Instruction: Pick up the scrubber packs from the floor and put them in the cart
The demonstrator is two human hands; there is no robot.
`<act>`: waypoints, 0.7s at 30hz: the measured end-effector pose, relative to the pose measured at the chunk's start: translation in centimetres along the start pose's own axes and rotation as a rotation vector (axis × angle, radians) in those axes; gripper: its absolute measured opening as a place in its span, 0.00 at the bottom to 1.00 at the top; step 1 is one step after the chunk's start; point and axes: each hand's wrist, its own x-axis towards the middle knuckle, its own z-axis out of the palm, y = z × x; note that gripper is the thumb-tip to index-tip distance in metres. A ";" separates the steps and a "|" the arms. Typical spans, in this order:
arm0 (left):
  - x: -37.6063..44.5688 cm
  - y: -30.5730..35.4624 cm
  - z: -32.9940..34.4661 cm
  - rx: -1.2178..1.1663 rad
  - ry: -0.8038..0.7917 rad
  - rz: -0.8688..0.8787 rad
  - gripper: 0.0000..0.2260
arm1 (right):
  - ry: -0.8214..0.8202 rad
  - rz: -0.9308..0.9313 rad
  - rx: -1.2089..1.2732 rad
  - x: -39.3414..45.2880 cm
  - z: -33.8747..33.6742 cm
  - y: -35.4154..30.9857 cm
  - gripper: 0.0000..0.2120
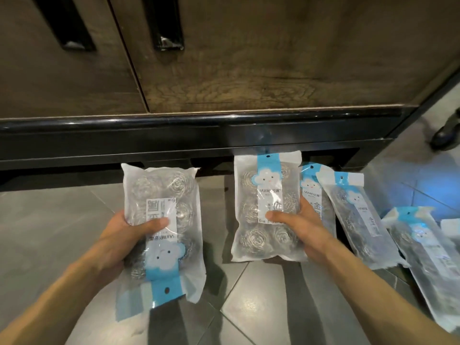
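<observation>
The fingers of the left hand are curled around the left edge of a scrubber pack, with the thumb pressed on its front label. This left pack is above the grey tiled floor. Its long axis runs away from the person, and its blue hanging tab points toward the person, so the print is upside down.

To the right, the right hand grips a second pack at the right edge, thumb on the front and fingers behind it. This pack also has its long axis going away from the person, but the blue tab points toward the dark wooden cabinet.

Further right, a third pack shows behind this hand, and two more packs lie on the floor, tilted, with tabs pointing to the cabinet and to the left. One more white corner at the right edge is cut off.
</observation>
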 end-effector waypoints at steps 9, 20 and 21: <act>-12.2 9.4 1.7 -0.155 -0.013 0.006 0.29 | -0.130 0.001 -0.011 -14.1 -0.3 -11.0 0.29; -42.2 44.4 -2.9 -0.212 0.044 0.118 0.28 | -0.287 -0.158 -0.216 -41.5 -0.5 -51.7 0.30; -45.2 48.0 -3.1 -0.216 0.062 0.150 0.27 | -0.294 -0.190 -0.219 -43.9 -0.2 -55.8 0.31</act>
